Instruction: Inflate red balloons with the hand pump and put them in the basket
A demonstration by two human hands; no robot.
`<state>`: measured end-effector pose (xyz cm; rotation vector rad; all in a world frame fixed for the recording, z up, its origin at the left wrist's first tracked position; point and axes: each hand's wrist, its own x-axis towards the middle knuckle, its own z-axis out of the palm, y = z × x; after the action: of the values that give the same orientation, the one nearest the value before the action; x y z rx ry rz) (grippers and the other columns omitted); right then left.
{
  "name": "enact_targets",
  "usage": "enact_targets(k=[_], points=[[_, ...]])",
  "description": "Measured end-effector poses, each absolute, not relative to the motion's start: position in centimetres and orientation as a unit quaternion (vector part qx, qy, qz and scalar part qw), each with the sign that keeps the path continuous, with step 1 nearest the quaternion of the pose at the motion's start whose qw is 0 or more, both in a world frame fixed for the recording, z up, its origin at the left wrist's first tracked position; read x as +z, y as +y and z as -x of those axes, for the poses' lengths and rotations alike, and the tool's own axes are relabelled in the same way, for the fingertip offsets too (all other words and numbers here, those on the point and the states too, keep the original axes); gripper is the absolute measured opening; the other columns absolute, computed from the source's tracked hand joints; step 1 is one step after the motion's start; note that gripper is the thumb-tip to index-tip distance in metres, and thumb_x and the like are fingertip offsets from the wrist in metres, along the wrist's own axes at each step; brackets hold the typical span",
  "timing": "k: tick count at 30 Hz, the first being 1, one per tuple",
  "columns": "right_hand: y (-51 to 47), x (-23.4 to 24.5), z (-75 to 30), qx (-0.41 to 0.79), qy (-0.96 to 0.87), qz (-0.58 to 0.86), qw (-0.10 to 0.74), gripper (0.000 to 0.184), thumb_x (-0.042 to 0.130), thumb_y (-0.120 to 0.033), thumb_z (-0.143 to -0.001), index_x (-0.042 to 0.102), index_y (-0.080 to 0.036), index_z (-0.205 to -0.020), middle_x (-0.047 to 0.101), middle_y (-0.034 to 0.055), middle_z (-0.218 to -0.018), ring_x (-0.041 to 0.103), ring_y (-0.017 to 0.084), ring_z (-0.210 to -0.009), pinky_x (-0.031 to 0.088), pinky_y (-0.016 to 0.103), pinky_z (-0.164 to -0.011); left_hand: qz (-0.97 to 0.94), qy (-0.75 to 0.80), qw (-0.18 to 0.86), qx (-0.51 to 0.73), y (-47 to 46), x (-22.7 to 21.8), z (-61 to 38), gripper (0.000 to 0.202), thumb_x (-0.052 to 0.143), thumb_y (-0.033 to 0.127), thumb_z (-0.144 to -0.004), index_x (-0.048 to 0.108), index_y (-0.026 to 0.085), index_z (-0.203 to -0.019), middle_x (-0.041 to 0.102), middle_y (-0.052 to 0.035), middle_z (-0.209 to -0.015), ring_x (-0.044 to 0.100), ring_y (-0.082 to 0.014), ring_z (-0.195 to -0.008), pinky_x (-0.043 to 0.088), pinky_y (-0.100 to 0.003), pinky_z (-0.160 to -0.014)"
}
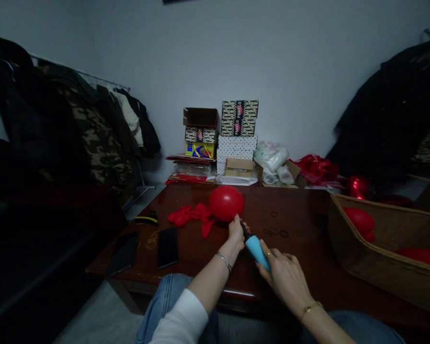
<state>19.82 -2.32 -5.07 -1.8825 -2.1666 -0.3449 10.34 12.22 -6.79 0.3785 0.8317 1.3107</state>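
A round, inflated red balloon is above the dark wooden table. At its neck, my left hand is closed, fingers pinched around the place where the balloon meets a black nozzle. The nozzle belongs to a light-blue hand balloon pump, tilted down toward me. My right hand grips the pump's near end, its thumb and fingers around it; the palm side is hidden. Left of the inflated balloon lies a pile of limp red balloons.
To the right stands a wicker basket holding red balloons. Black rings lie mid-table. At left are a dark tablet-like slab, another dark flat item and yellow bands. Stacked boxes and plastic bags line the back.
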Motion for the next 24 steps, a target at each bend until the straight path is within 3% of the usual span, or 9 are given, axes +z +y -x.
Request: enact_targets(k=[7,14,24], points=[[-4.9,-6.4,-20.8,-0.131,-0.746,0.632,0.165,0.048,0.041,-0.032,-0.087,0.037,-0.019,-0.134,0.065,0.0072,-0.094,0.061,0.018,-0.078,0.037,0.033,-0.077,-0.185,0.378,0.696,0.582,12.4,-6.7,-10.1,0.026,0.041,0.039,-0.088,0.039,0.019,-0.071,0.039,0.0058,-0.048,0.035,-0.0066,-0.035,0.026,-0.018,-0.036],[-8.8,-8.2,-24.2,-0.167,-0.767,0.579,0.22,0.059,0.05,-0.04,-0.082,0.033,-0.024,-0.136,0.067,0.0056,-0.101,0.064,0.019,-0.084,0.043,0.033,-0.077,-0.174,0.375,0.678,0.608,13.8,-6.4,-8.2,0.031,0.048,0.045,-0.084,0.039,0.019,-0.071,0.038,0.0064,-0.049,0.036,-0.0056,-0.036,0.026,-0.016,-0.037],[-9.4,-8.1,-24.8,-0.149,-0.771,0.582,0.211,0.052,0.049,-0.04,-0.082,0.042,-0.026,-0.131,0.068,0.0034,-0.098,0.065,0.018,-0.083,0.044,0.032,-0.075,-0.167,0.375,0.675,0.613,14.3,-6.8,-8.2,0.031,0.048,0.046,-0.084,0.04,0.019,-0.071,0.038,0.0067,-0.048,0.036,-0.0054,-0.035,0.027,-0.016,-0.037]])
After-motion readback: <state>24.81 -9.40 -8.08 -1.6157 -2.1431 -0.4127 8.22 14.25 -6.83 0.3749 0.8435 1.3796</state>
